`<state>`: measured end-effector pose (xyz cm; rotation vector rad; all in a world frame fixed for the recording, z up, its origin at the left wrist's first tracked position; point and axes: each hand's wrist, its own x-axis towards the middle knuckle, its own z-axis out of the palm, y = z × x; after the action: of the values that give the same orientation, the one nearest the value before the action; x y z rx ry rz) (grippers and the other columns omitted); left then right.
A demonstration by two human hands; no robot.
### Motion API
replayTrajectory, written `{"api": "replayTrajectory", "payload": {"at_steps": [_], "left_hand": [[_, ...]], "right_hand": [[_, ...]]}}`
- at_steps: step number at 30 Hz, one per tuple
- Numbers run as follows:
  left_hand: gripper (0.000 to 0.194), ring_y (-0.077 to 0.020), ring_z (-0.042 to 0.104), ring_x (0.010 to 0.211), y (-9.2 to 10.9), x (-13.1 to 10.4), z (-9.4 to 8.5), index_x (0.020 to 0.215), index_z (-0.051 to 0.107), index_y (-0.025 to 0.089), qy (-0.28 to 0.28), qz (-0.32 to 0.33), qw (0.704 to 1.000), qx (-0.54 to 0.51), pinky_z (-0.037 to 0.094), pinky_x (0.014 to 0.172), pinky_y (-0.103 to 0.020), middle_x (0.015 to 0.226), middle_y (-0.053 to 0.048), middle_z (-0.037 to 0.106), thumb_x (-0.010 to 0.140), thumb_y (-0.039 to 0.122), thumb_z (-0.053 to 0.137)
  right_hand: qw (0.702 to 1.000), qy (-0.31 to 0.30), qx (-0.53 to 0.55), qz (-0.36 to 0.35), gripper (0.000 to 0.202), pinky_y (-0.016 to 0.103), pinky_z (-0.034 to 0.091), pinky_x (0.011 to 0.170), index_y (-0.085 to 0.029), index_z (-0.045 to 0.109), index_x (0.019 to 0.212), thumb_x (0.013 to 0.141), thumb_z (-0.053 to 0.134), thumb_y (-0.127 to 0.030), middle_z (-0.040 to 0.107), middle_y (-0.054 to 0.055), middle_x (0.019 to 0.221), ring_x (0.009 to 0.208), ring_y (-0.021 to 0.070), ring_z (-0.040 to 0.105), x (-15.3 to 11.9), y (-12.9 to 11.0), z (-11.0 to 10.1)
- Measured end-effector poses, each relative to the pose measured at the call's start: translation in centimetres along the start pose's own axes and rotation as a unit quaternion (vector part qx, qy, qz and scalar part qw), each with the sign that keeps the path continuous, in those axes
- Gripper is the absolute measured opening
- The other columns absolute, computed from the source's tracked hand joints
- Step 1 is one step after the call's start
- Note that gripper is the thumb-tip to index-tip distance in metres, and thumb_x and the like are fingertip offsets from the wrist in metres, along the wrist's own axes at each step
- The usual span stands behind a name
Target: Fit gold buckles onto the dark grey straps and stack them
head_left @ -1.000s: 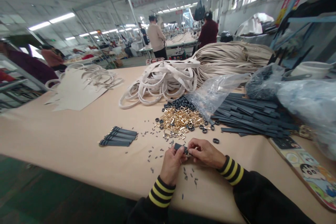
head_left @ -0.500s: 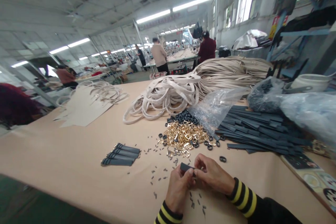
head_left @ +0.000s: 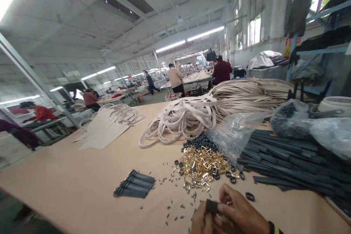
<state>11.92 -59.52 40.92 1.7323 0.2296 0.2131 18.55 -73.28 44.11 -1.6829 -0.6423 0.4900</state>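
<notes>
1 dark strip (head_left: 211, 206), bottom of frame right of centre: left hand (head_left: 202, 221) pinching its left side, right hand (head_left: 241, 211) curled, thumb at right edge, can't tell if gripping; between them, neither nearer, long axis unclear

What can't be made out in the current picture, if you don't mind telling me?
- Head view: the left hand's wrist, cut off by the bottom edge.
- Head view: the right end of the dark strip, hidden by the right hand.
- Head view: the lettering on the far red banner, too small and blurred to read.
</notes>
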Motion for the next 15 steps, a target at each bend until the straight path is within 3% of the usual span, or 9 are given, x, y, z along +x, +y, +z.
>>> {"api": "replayTrajectory", "payload": {"at_steps": [2, 4, 9, 15], "left_hand": [[0.040, -0.0119, 0.047, 0.045, 0.2, 0.1, -0.3, 0.081, 0.052, 0.018, -0.067, -0.104, 0.985, -0.119, 0.037, 0.047, -0.024, 0.050, 0.000, 0.052, 0.069, 0.056, 0.052], [0.046, -0.0083, 0.043, 0.039, 0.3, 0.3, -0.6, 0.079, 0.047, 0.018, -0.109, -0.161, 0.959, -0.206, 0.034, 0.044, -0.021, 0.046, 0.003, 0.049, 0.062, 0.058, 0.060], [0.048, -0.0060, 0.044, 0.042, -0.1, 0.3, -0.9, 0.065, 0.042, 0.015, -0.139, -0.188, 0.944, -0.233, 0.030, 0.043, -0.017, 0.051, 0.001, 0.053, 0.052, 0.050, 0.072], [0.041, -0.0086, 0.051, 0.045, -0.3, -0.2, -1.0, 0.068, 0.044, 0.015, -0.135, -0.176, 0.960, -0.173, 0.034, 0.044, -0.018, 0.055, 0.000, 0.054, 0.059, 0.048, 0.067]], "right_hand": [[0.997, -0.048, 0.057, -0.002, 0.013, 0.019, 0.034, 0.046, -0.018, 0.040, 0.078, 0.073, 0.048, -0.026, 0.051, -0.001, 0.072, 0.061, 0.0119, 0.049, -0.1, -0.1, -0.1], [0.995, -0.070, 0.068, -0.012, 0.017, 0.019, 0.034, 0.048, -0.017, 0.041, 0.078, 0.071, 0.052, -0.026, 0.050, -0.001, 0.071, 0.060, 0.0114, 0.048, -0.3, -0.3, -0.2], [0.995, -0.084, 0.049, -0.003, 0.017, 0.019, 0.034, 0.052, -0.016, 0.042, 0.076, 0.067, 0.055, -0.021, 0.049, -0.003, 0.064, 0.060, 0.0110, 0.047, -0.4, -0.9, -0.1], [0.997, -0.067, 0.033, 0.009, 0.016, 0.019, 0.033, 0.049, -0.017, 0.040, 0.072, 0.067, 0.055, -0.020, 0.048, -0.003, 0.062, 0.057, 0.0105, 0.046, -0.5, -0.8, 0.2]]}}
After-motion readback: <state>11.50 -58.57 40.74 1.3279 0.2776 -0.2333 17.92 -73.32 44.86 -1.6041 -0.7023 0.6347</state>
